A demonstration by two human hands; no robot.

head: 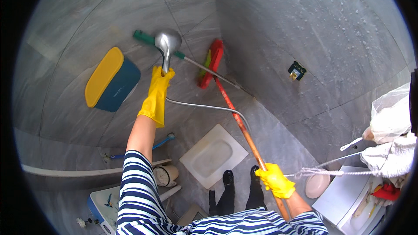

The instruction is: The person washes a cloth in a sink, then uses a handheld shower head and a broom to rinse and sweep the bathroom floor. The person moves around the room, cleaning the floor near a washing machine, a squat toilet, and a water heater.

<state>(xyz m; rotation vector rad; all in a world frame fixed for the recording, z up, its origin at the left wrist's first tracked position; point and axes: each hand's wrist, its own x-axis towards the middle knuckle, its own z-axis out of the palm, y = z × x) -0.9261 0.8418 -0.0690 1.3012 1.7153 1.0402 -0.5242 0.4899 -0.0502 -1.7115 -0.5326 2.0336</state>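
Observation:
My left hand, in a yellow rubber glove, grips the handle of a chrome shower head; its metal hose curves off to the right. My right hand, also gloved, is closed around the wooden handle of a red-headed brush. The brush head, with yellow-green bristles, is up near the wall corner. Behind the shower head a green-ended tool with a metal pole leans on the wall. Whether water flows cannot be told.
A blue bin with a yellow lid is on the left wall. A squat toilet is set in the floor ahead of my feet. Cords cross at the right, above a pink basin and a white cabinet. A wall fitting protrudes.

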